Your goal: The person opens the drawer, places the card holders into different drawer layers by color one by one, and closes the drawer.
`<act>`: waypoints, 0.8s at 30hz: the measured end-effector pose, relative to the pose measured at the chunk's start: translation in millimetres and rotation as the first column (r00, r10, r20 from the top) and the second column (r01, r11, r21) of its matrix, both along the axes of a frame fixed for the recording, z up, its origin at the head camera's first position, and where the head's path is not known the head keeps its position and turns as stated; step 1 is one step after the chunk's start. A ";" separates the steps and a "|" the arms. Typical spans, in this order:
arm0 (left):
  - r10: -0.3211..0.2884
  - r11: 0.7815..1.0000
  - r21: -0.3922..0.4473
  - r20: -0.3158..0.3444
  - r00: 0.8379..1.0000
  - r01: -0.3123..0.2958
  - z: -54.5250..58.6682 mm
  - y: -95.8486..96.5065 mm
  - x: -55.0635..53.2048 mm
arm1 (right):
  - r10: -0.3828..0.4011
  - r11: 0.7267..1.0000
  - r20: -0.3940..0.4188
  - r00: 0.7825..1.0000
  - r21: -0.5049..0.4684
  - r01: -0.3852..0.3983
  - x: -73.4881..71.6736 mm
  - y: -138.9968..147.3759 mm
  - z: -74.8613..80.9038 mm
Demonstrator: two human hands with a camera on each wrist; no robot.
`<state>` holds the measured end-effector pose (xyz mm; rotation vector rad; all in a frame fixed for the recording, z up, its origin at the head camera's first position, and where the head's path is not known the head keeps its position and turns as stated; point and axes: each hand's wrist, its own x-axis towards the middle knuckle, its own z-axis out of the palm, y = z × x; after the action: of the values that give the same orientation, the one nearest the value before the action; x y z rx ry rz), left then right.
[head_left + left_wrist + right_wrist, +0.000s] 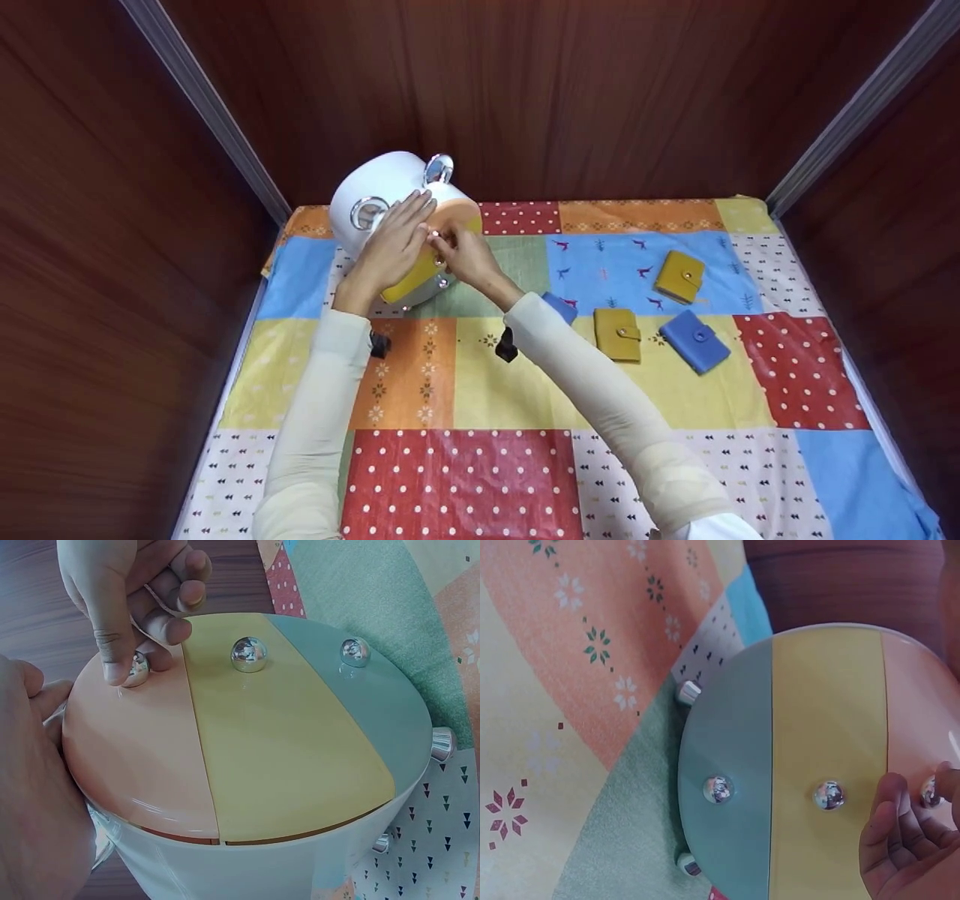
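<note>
A white oval drawer box (386, 180) lies tipped at the back left, its front carrying orange, yellow and green panels with a silver ball knob on each. My right hand (469, 259) pinches the knob (138, 671) of the orange panel (150, 742) between thumb and finger. Spread along the box's white side near the orange end, my left hand (394, 251) rests with fingers fairly straight. The yellow panel (825, 705) and green panel (731, 727) sit beside the orange one, their knobs untouched.
Two mustard card wallets (680, 276) and a blue card wallet (695, 341) lie on the patchwork cloth (517, 480) to the right. Another blue wallet (559, 306) is partly hidden by the right forearm. Wooden panels (525, 97) enclose the back and sides.
</note>
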<state>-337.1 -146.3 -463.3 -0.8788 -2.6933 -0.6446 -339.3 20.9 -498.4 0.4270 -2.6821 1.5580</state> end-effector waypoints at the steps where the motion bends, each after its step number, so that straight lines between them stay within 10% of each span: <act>1: -0.001 1.000 -0.001 -0.001 1.000 0.001 0.2 0.4 0.2 | 0.006 1.000 -0.005 1.000 -0.007 -0.006 0.0 1.0 -0.8; 9: 0.002 1.000 -0.003 -0.012 1.000 -0.002 0.0 0.8 -0.1 | 0.095 0.995 -0.059 0.994 0.002 -0.095 -1.2 11.0 -8.2; 24: 0.003 1.000 0.004 -0.006 1.000 -0.003 -0.4 -0.3 -0.5 | -0.017 0.961 -0.048 0.999 0.276 0.030 -3.6 18.2 -27.6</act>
<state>-337.6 -146.6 -463.8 -0.8739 -2.6868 -0.6461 -342.9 39.0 -526.0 0.4266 -2.8658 1.1539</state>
